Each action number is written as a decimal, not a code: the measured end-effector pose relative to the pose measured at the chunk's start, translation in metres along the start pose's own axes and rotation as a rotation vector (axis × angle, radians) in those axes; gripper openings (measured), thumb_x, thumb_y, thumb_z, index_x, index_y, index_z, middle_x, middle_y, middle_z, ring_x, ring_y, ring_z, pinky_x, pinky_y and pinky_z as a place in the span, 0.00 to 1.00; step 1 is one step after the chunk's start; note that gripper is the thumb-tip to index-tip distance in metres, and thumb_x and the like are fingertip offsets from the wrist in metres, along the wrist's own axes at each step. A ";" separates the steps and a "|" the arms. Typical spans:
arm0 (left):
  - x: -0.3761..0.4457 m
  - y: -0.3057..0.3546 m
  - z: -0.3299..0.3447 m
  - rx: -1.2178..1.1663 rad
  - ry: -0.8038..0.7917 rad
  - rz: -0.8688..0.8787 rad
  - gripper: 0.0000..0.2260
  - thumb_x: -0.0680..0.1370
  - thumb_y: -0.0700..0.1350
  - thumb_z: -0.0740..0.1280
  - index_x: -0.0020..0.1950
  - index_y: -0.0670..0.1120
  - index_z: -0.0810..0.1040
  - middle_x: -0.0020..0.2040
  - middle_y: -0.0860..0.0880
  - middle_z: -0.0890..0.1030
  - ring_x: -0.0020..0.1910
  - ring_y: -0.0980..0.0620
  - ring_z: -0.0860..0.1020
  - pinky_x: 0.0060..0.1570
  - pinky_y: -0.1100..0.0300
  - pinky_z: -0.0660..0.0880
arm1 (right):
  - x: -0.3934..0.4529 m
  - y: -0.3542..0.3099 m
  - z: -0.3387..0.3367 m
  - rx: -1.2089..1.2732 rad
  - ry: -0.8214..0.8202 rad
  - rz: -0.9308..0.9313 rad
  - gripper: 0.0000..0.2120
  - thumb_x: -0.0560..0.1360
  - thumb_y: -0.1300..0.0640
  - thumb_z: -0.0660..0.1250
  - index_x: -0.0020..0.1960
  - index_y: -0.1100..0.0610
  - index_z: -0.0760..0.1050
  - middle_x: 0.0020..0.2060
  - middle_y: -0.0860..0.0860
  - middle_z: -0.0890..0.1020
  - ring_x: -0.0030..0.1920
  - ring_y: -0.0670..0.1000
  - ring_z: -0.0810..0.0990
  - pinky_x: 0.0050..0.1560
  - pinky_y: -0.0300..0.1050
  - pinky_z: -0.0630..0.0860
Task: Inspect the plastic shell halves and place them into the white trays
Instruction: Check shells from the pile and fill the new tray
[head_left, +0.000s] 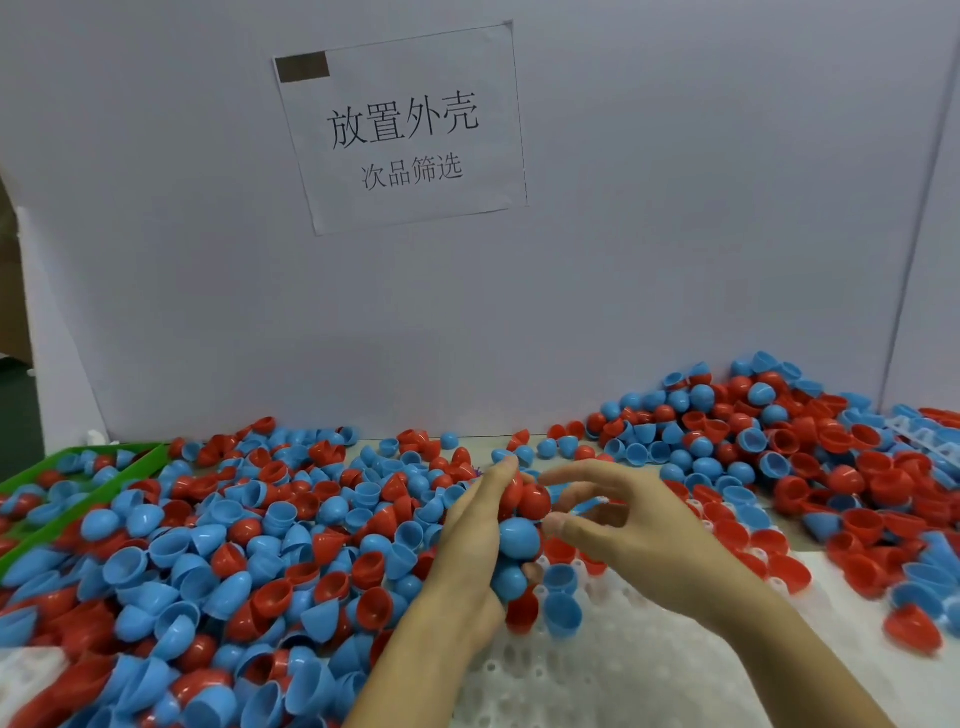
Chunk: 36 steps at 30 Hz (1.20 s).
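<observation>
Left hand: the left hand (470, 540) stands on edge at the centre of the view, fingers long and nearly straight, palm turned to 3 o'clock, cradling a stack of shells against it.
Stack of shells: the stack (519, 540) runs from 12 to 6 o'clock along the left palm; red shells at the top, blue in the middle, a red one lowest.
Right hand: the right hand (628, 525) sits at 3 o'clock from the stack, fingers loosely curved and spread, thumb tip just beside the blue shell; whether it touches is not clear, and it grips nothing visible.
White tray: the white tray (613, 670) lies under both wrists, toward 6 o'clock, a few shells seated near its upper edge.
Loose shells: the pile (234, 545) of red and blue halves fills 9 o'clock; more is heaped at 2 o'clock.
Green bin: the green bin (78, 462) at 9 o'clock holds shells.
Paper sign: the paper sign (402, 130) hangs at 12 o'clock on the backboard.
</observation>
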<state>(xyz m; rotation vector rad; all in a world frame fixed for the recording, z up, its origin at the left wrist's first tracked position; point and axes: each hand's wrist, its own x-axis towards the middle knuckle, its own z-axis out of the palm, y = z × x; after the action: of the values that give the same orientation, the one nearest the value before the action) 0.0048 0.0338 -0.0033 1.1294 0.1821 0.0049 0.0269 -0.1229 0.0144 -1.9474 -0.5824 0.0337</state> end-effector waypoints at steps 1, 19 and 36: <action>-0.001 0.000 0.000 0.002 -0.017 -0.002 0.21 0.77 0.58 0.69 0.58 0.41 0.80 0.36 0.44 0.81 0.27 0.53 0.77 0.22 0.62 0.72 | 0.000 0.000 0.004 0.007 0.008 -0.010 0.14 0.72 0.50 0.75 0.56 0.39 0.79 0.46 0.44 0.82 0.44 0.40 0.84 0.41 0.34 0.79; -0.003 -0.001 0.000 0.030 -0.065 -0.080 0.19 0.74 0.57 0.74 0.56 0.45 0.82 0.38 0.45 0.82 0.28 0.54 0.75 0.20 0.64 0.69 | 0.007 0.006 0.012 0.001 0.479 -0.041 0.13 0.72 0.57 0.76 0.56 0.48 0.81 0.45 0.44 0.83 0.44 0.45 0.81 0.43 0.36 0.80; 0.000 -0.003 0.000 0.141 -0.047 0.090 0.04 0.77 0.53 0.72 0.44 0.62 0.86 0.40 0.49 0.85 0.31 0.54 0.80 0.24 0.63 0.73 | 0.006 0.003 0.004 0.232 0.383 0.111 0.07 0.80 0.50 0.65 0.49 0.47 0.82 0.40 0.44 0.86 0.38 0.39 0.83 0.32 0.32 0.76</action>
<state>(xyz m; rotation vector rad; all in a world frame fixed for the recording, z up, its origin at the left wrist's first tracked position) 0.0050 0.0324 -0.0064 1.2766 0.0900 0.0460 0.0320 -0.1178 0.0112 -1.6998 -0.2059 -0.1904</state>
